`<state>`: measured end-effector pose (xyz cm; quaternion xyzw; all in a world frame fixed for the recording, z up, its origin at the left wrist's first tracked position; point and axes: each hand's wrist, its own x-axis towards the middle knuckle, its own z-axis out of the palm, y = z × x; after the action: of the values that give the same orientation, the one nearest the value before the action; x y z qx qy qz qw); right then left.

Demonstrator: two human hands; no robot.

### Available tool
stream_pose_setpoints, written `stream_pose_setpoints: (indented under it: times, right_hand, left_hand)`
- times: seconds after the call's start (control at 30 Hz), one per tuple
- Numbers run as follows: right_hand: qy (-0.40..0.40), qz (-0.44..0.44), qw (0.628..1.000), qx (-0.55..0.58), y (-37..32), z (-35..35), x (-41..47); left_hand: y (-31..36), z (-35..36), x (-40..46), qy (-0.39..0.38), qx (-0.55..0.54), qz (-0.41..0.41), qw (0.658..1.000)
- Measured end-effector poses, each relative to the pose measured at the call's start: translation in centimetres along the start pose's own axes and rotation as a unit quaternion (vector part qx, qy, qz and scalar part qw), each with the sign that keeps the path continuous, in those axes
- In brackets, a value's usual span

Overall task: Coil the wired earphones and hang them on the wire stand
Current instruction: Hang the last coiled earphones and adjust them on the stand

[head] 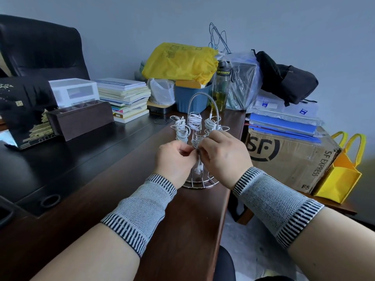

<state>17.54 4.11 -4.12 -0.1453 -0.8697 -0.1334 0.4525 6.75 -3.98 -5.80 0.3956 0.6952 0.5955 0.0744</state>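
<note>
A chrome wire stand (203, 102) with an arched handle sits on the brown desk near its right edge. Several coiled white earphone sets (194, 119) hang on its hooks. Directly in front of the stand, my left hand (174, 161) and my right hand (223, 157) both pinch one white earphone coil (195, 141) between them. The earbuds (197, 169) of that set dangle below my fingers. Both wrists wear grey knitted bands. My hands hide the stand's lower middle; its round base (200, 184) shows beneath them.
A dark wooden organizer box (81, 120), stacked books (125, 98), a blue bin (190, 98), a yellow bag (180, 61) and a bottle (222, 86) crowd the back of the desk (101, 189). A cardboard box (290, 159) stands right of the desk edge.
</note>
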Motion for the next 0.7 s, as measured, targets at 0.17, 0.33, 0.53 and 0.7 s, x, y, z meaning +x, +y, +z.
stream_pose_setpoints:
  times: [0.17, 0.33, 0.53, 0.7]
  right_hand:
    - [0.000, 0.042, 0.998, 0.040, -0.28, 0.08, 0.03]
    - [-0.010, 0.049, 0.997, 0.050, -0.31, -0.14, 0.08]
    - [-0.006, 0.033, 0.999, 0.014, -0.55, 0.08, 0.33]
    - [-0.001, 0.057, 0.997, 0.053, -0.31, 0.37, -0.10]
  left_hand:
    - [0.09, -0.01, 0.13, -0.002, 0.014, -0.004, 1.000]
    - [-0.24, -0.40, 0.25, -0.019, -0.008, -0.001, 1.000]
    - [-0.05, -0.51, 0.16, -0.024, 0.017, 0.012, 0.999]
    - [0.26, -0.19, 0.10, -0.007, 0.018, -0.009, 1.000]
